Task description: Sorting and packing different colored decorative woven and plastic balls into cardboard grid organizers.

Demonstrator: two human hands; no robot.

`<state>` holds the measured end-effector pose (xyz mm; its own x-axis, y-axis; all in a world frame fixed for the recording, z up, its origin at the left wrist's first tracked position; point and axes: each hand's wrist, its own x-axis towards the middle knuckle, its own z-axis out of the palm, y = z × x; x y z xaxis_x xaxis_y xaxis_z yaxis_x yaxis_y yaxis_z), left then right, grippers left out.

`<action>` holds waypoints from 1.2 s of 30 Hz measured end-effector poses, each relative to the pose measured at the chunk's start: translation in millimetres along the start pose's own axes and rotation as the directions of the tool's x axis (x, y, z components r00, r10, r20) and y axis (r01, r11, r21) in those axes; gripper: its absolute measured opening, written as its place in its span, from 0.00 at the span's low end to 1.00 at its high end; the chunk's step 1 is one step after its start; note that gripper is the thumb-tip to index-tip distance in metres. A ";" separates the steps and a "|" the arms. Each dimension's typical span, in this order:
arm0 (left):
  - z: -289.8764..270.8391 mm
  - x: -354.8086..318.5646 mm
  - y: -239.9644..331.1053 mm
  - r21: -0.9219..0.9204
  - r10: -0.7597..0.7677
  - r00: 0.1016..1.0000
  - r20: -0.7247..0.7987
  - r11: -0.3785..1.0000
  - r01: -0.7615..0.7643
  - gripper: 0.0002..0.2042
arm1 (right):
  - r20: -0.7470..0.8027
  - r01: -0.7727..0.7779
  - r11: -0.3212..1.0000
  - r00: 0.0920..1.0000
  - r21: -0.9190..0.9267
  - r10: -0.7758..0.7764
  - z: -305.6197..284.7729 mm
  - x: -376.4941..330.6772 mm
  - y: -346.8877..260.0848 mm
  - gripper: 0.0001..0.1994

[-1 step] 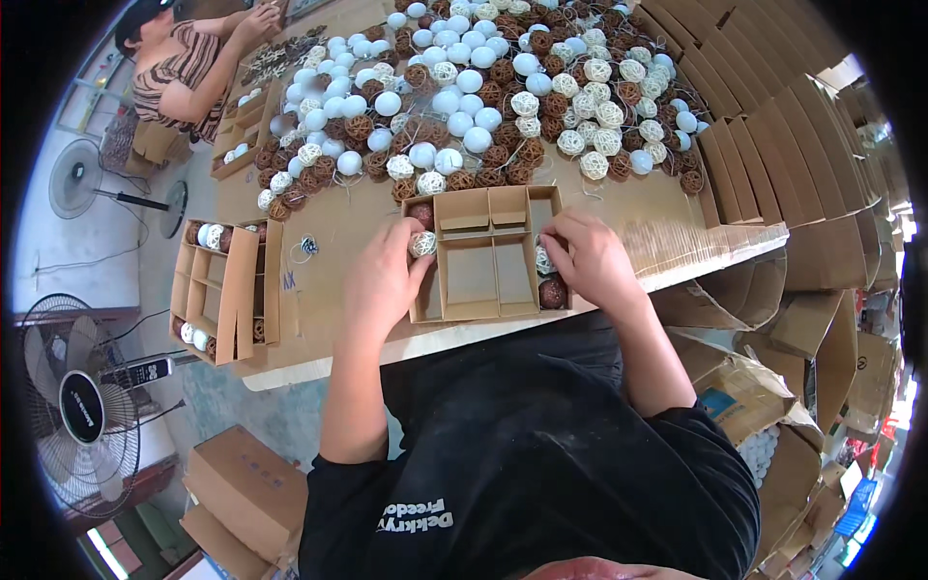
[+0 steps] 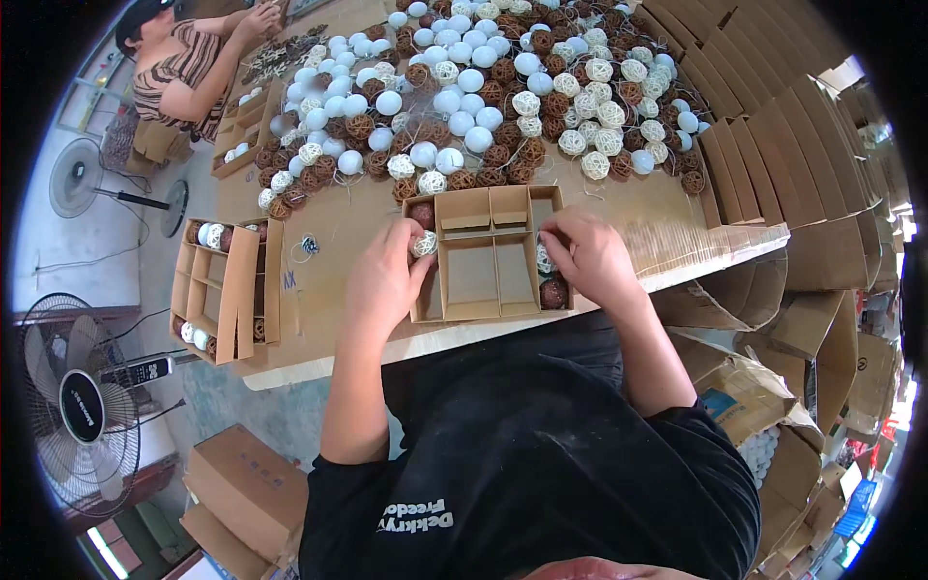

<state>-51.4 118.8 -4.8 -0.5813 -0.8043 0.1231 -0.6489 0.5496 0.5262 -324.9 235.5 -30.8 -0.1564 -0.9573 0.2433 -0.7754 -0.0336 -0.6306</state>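
A brown cardboard box with dividers (image 2: pixel 488 256) lies open on the table edge in front of me. My left hand (image 2: pixel 387 275) pinches a white woven ball (image 2: pixel 423 244) over the box's left column, just below a dark brown ball (image 2: pixel 422 215) in the top left cell. My right hand (image 2: pixel 585 256) is at the right column, fingers closed on a second white woven ball (image 2: pixel 544 259). Below it a dark brown woven ball (image 2: pixel 553 293) sits in the lower right cell. The middle cells show bare cardboard.
A big heap of white, cream and brown balls (image 2: pixel 503 87) covers the far table. Divided boxes with balls (image 2: pixel 227 290) lie at the left. Flat cardboard stacks (image 2: pixel 773 145) line the right. Another person (image 2: pixel 184 68) sits at the top left. Fans (image 2: pixel 82 406) and cartons (image 2: pixel 246 483) stand on the floor.
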 end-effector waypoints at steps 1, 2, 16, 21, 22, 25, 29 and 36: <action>-0.3 -2.0 1.6 0.018 -0.006 1.000 -0.005 1.000 0.006 0.14 | -0.044 -0.052 0.998 0.998 0.027 0.053 3.7 3.2 -3.6 0.06; 0.1 -3.7 0.6 0.019 -0.009 1.000 -0.003 1.000 0.009 0.14 | -0.042 -0.053 0.998 0.998 0.029 0.054 6.3 5.0 -5.3 0.06; 3.7 -1.2 -1.4 -0.059 -0.040 0.998 0.046 0.997 0.043 0.13 | 0.007 0.209 0.975 0.978 -0.077 -0.209 -21.6 -11.7 -15.4 0.12; 6.5 0.2 -1.4 -0.051 -0.030 0.999 0.027 0.998 0.031 0.13 | 0.100 0.182 0.979 0.980 -0.093 -0.173 -16.2 -6.1 -9.1 0.18; 5.5 1.5 0.0 -0.055 -0.035 0.999 0.040 0.998 0.037 0.13 | 0.108 0.159 0.984 0.983 -0.083 -0.150 -13.9 -5.6 -7.6 0.19; 4.4 1.8 -1.2 -0.059 -0.034 0.998 0.047 0.998 0.036 0.13 | 0.139 0.095 0.994 0.986 -0.051 -0.087 -19.0 -3.8 -11.3 0.18; 5.1 2.0 -2.0 -0.064 -0.030 0.999 0.041 0.997 0.033 0.13 | 0.372 0.006 1.000 0.928 0.015 -0.011 -32.6 8.3 -10.6 0.17; 5.6 5.9 -1.3 -0.072 -0.051 0.997 0.055 0.996 0.055 0.14 | 0.476 0.072 0.997 0.877 0.005 -0.066 -31.1 16.9 -0.2 0.18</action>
<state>-56.7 114.6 -9.4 -0.5734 -0.8178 0.0492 -0.6429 0.4864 0.5918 -346.4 228.2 -3.6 0.2048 -0.9741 -0.0957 -0.7818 -0.1040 -0.6148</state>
